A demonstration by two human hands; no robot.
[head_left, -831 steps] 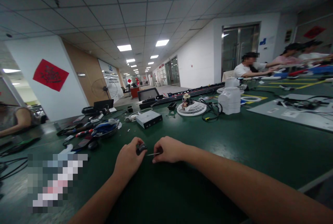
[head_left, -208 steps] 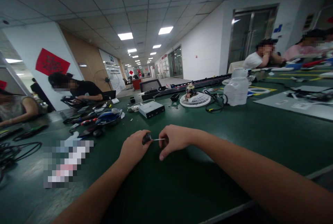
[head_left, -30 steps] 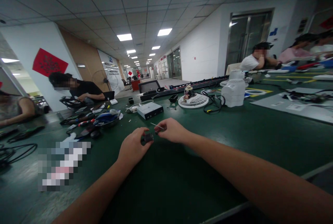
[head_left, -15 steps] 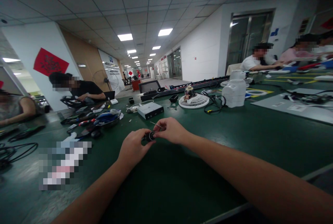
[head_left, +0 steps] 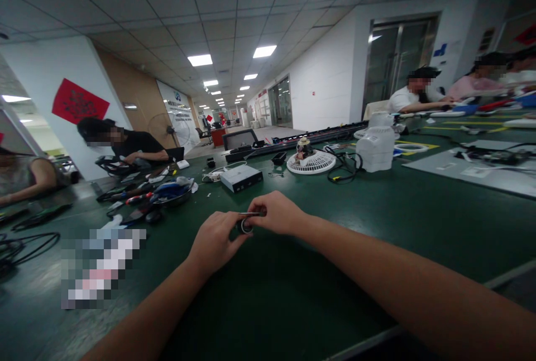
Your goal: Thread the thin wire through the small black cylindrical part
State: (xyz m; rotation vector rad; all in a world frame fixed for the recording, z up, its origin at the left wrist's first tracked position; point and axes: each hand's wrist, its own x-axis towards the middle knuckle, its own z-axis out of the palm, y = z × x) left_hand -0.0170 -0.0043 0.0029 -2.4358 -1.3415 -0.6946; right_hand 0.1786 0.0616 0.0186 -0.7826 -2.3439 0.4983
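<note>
My left hand pinches a small dark round part just above the green table. My right hand is closed right beside it, its fingertips touching the part and gripping a thin metal pin that lies level across the top of the part. Both hands meet at the middle of the view, fingers curled.
A white box, a white fan grille, a white plastic housing, black cables and a heap of tools lie further back. Other people sit at the far left and far right. Cables lie at the left edge.
My right hand has swung the thin pin down from a raised slant to level against the dark part. Both hands have closed together and sunk slightly.
</note>
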